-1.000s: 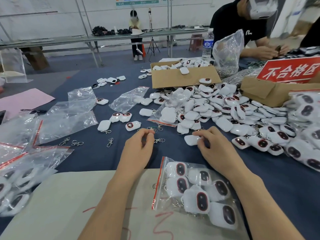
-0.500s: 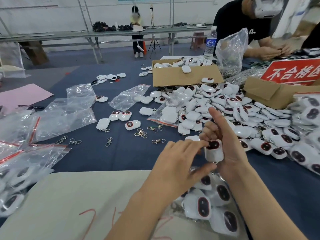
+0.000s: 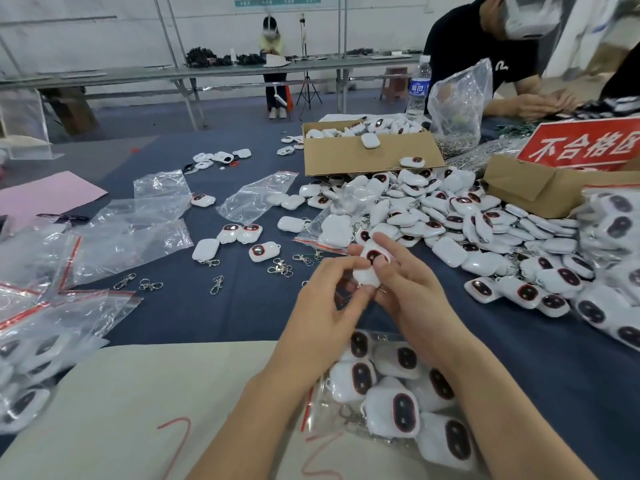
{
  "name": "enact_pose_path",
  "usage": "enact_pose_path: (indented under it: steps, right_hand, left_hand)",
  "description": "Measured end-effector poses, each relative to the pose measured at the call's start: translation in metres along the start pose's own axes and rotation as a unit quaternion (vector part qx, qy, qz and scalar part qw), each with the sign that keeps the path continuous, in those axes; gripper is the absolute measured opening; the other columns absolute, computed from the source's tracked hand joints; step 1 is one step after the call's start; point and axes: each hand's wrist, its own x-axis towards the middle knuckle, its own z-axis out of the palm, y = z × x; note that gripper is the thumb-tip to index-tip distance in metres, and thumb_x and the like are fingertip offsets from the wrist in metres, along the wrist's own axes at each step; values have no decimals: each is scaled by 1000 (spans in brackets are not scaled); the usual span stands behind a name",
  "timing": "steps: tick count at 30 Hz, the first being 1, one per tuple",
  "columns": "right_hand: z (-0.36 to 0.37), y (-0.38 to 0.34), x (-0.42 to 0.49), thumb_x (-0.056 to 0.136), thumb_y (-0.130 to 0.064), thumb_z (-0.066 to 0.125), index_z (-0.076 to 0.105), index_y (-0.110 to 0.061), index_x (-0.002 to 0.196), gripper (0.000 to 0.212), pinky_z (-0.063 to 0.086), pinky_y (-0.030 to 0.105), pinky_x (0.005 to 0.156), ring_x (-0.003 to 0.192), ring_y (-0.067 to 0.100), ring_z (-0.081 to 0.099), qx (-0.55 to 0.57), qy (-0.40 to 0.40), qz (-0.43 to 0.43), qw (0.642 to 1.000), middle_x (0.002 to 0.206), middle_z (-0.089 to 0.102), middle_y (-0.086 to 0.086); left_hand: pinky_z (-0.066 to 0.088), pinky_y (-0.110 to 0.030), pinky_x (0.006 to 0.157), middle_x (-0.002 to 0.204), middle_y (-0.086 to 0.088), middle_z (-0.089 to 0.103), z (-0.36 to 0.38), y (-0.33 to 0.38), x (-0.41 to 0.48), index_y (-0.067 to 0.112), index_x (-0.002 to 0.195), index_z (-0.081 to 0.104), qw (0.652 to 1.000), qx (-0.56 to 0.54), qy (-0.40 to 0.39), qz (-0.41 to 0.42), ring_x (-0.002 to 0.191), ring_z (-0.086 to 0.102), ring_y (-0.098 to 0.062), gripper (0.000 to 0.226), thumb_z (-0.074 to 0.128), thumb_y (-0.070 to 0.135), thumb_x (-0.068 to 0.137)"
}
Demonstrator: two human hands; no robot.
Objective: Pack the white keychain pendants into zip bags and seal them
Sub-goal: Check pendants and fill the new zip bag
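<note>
Nearest the viewer, one clear plastic zip bag with a red seal strip [image 3: 398,396] lay open on the counter [image 3: 242,313], holding at least six white pendants with dark oval faces.

Just above it, one white rounded plastic keychain pendant [image 3: 371,263] was held off the counter by both hands. The left hand [image 3: 325,306] pinched its lower end with curled fingers. The right hand [image 3: 412,292] clamped its upper part between fingers and thumb. Whether a clip was being fitted was hidden.

The pendant looked light, rigid and smooth, so likely slippery. The flat sides would offer the surest hold.

Beyond lay at least five loose silver metal clips [image 3: 216,284] and several empty clear bags [image 3: 131,237]. To the right was a heap of white pendants [image 3: 450,216], too many to count. Farthest stood one brown cardboard box [image 3: 367,159].
</note>
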Motion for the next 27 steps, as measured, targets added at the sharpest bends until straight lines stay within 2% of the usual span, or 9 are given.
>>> enact_pose_path:
  steps: [4,6,8,11,15,19,22,25,27]
  right_hand:
    - [-1,5,1,100,-14,60,65,-23,115,19,59,29,88,107,18,72,-156,15,-50,986,108,77,-4]
    - [0,4,1,96,-13,66,73,-27,108,20,60,23,79,100,15,74,-152,17,-58,986,103,78,-4]
    - [1,4,1,95,-10,65,75,-36,105,29,58,19,74,98,10,74,-138,9,-56,989,102,78,-6]
    - [1,6,0,100,-8,58,73,-39,112,36,59,22,77,105,9,71,-156,-5,-55,986,108,77,-10]
    - [0,8,1,101,-9,55,68,-24,126,31,61,28,83,112,15,69,-168,-9,-50,985,118,74,-2]
    - [-1,6,-1,102,-12,56,69,-23,127,30,61,29,84,111,15,70,-167,-23,-45,985,116,75,-4]
    - [-2,6,-2,102,-14,55,68,-24,129,31,60,29,85,112,12,69,-167,-33,-44,984,118,74,-6]
    - [0,7,-3,103,-14,54,72,-35,120,32,59,24,83,111,11,69,-167,-40,-54,984,117,75,-8]
    - [2,5,-5,104,-15,54,76,-41,109,35,57,18,81,105,10,71,-165,-47,-61,983,111,77,-7]
  left_hand:
    - [51,-17,74,98,9,71,-2,0,3,31,113,62,991,-100,13,-91,88,67,-8,19,66,38,95]
    - [52,-18,73,95,4,72,-4,-2,5,32,111,64,990,-105,6,-90,86,66,-10,13,64,36,98]
    - [54,-26,74,93,-1,71,-6,-3,5,32,108,67,991,-106,9,-78,85,67,-18,10,60,29,102]
    - [54,-30,75,89,1,71,-5,-5,4,31,106,67,992,-97,23,-77,83,66,-20,11,57,28,103]
    - [57,-42,78,85,3,69,-5,-8,4,26,100,68,989,-112,28,-88,78,62,-17,11,58,24,103]
    - [56,-50,78,82,0,66,-6,-7,4,28,95,68,989,-116,36,-90,76,58,-16,12,59,22,102]
    - [55,-51,78,79,8,64,-6,-7,4,31,94,68,989,-111,37,-94,76,59,-20,14,59,23,102]
    - [55,-52,78,81,1,65,-7,-7,4,30,94,68,988,-116,35,-98,81,62,-33,13,59,24,102]
    - [56,-49,77,82,0,66,-8,-7,4,31,95,69,987,-125,33,-98,83,63,-35,14,58,24,102]
